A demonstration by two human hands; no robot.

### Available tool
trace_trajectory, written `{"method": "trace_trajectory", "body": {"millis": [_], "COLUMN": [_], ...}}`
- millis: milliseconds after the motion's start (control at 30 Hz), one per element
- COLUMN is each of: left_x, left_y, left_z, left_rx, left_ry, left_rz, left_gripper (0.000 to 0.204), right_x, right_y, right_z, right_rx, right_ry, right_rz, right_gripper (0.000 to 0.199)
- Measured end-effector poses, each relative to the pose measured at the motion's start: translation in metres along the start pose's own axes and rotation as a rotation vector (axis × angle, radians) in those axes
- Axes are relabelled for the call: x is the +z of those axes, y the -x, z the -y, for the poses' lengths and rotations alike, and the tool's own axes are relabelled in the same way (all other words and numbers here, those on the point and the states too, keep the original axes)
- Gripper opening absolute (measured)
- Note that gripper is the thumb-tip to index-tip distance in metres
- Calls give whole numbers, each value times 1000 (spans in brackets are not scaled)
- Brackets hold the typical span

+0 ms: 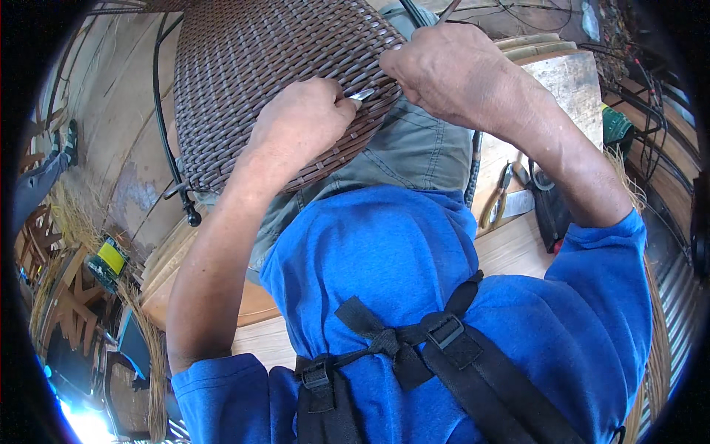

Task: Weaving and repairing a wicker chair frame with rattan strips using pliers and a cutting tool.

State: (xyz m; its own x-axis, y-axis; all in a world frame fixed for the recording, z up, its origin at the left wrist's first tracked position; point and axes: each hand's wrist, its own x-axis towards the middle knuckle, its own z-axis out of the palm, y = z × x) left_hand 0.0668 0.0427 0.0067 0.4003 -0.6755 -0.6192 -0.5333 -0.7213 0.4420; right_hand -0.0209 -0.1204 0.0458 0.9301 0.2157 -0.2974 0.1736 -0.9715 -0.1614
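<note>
A brown woven wicker panel [251, 66] on a black metal frame [166, 140] rests across my lap. My left hand [303, 118] lies on the weave near its lower edge, closed around a small metal tool whose tip [362, 94] pokes out toward the strands. My right hand [444, 63] sits just right of it at the panel's edge, fingers pinched on a wicker strand. Both forearms reach up from my blue shirt.
Pliers [497, 203] and a dark cutter [543, 207] lie on a wooden bench [510, 248] at my right. A green and yellow roll [107, 263] sits on the floor at left, among dry straw bundles [151, 348]. Another person's leg and shoe [52, 163] is at far left.
</note>
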Motion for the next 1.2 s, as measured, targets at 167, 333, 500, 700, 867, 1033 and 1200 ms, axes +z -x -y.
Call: {"method": "trace_trajectory", "body": {"millis": [167,333,500,700,867,1033,1200], "left_x": [2,7,14,16,14,9,4], "left_y": [5,4,5,7,10,3,10], "left_z": [0,5,10,9,8,5,-7], "left_rx": [-15,44,34,37,48,91,52], "left_ry": [22,27,59,67,66,15,-41], "left_rz": [-36,-77,-125,-156,-130,-43,-60], "left_gripper": [33,32,32,31,30,31,30], "right_x": [0,4,-11,14,32,34,21], "right_y": [-2,2,-5,-8,-13,-11,-15], "right_z": [5,2,15,4,-7,-23,-24], "right_rx": [17,18,12,11,-93,42,42], "right_ry": [-3,17,38,26,-176,-299,-300], "right_rz": [-3,-72,199,-3,11,70,56], "right_gripper": [10,11,13,11,17,23,24]}}
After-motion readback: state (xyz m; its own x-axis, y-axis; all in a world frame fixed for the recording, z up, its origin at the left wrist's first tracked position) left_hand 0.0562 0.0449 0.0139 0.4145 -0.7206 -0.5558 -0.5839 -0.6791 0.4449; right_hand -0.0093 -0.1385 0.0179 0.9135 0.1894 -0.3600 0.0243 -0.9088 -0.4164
